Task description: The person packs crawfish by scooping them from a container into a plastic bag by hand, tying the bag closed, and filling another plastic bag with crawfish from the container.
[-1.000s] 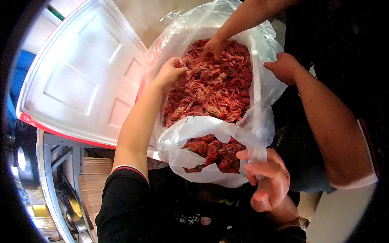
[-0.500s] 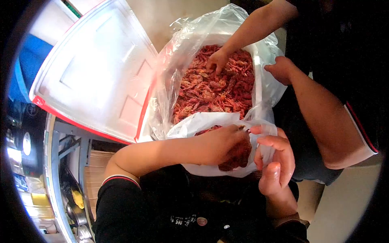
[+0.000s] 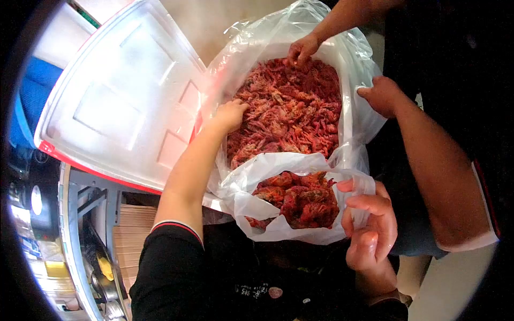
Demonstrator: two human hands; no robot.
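A large box lined with a clear plastic liner is heaped with red crayfish. My left hand reaches to the left edge of the heap, fingers stretched onto the crayfish and nothing seen in its grasp. Nearer to me, a white plastic bag gapes with a clump of crayfish inside. My right hand grips this bag by its right side, the thin plastic looped over the fingers.
The box's white lid with red edging stands swung out on the left. Across from me, a co-worker's hand is at the far edge of the crayfish; the other hand holds the liner. Metal shelving is at lower left.
My left hand has left the white bag and moved up to the big heap, revealing crayfish in the bag. The co-worker's hand has drawn back toward the far edge.
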